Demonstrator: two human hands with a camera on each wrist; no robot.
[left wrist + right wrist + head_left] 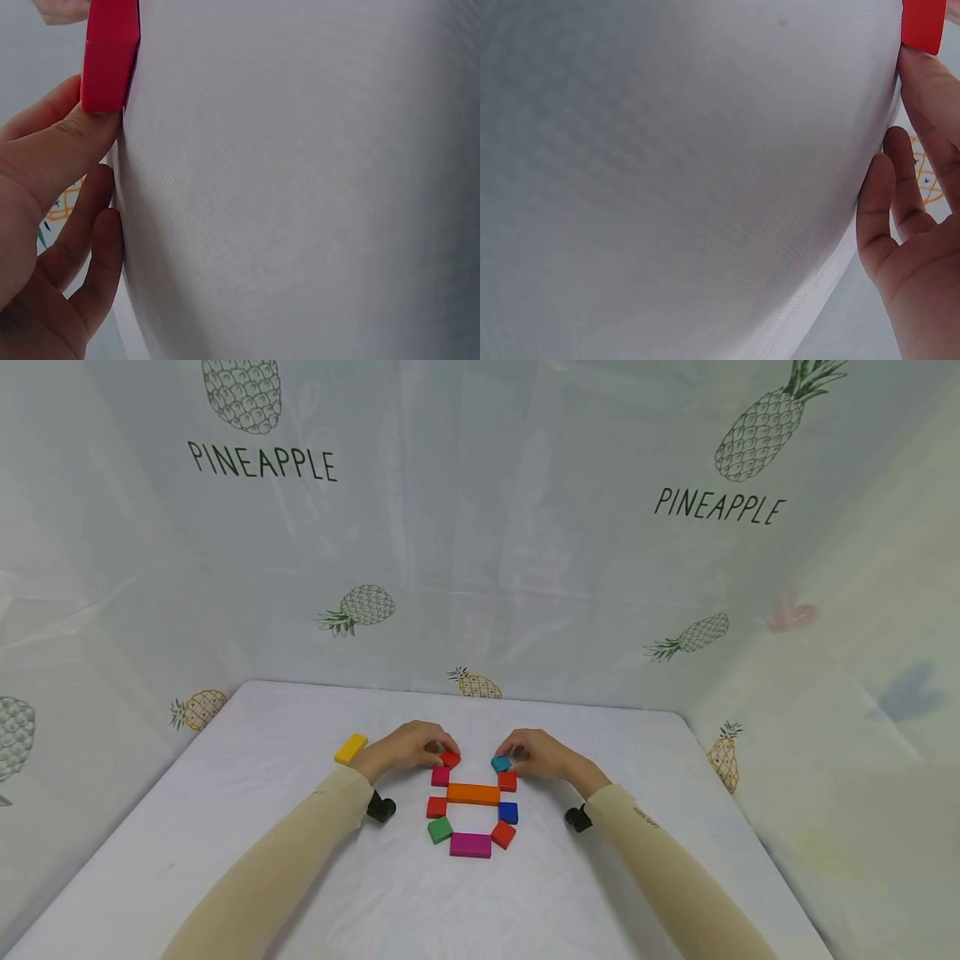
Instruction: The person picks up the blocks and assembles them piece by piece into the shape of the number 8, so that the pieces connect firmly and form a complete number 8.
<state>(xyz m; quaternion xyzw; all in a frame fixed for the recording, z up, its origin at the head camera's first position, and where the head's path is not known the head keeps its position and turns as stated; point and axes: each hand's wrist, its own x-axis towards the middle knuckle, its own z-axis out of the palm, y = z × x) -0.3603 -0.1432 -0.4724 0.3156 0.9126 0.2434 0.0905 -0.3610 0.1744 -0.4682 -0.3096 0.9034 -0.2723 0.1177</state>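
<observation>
My left hand (408, 747) pinches a red block (450, 759) between thumb and fingers, at the far left end of a pattern of flat colored blocks. Across from it, my right hand (542, 754) pinches a teal block (501, 764) at the pattern's far right end. Below the left hand is a crimson block (440, 777); below the right hand lies a red block (922, 26). In the left wrist view the thumb (75, 139) lies against a red block's end, with the other fingers resting near the table surface. In the right wrist view the teal block is hidden.
An orange bar (473, 794) links the two sides. Nearer lie a blue block (508, 812), a green block (440, 830) and a magenta bar (471, 845), with more red blocks between. A yellow block (351, 748) sits beside the left wrist. Pineapple-print sheeting (480, 543) encloses the white table.
</observation>
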